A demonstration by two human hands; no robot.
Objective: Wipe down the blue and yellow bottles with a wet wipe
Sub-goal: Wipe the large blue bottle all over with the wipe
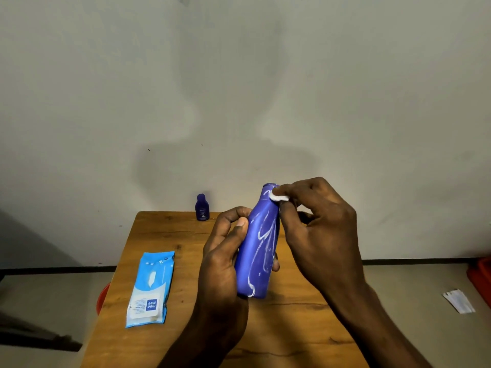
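Blue bottle (259, 245) streaked white, held tilted above wooden surface (170, 235). Left hand (224, 258) wrapped round its lower body. Right hand (316, 224) pinching small white wipe (277, 195) against the neck. Wipe pack (151, 288) flat at left; small dark bottle (202, 207) upright at far edge.

Left hand (225, 251) curled around something; right hand (318, 224) raised beside it, fingertips pinched.
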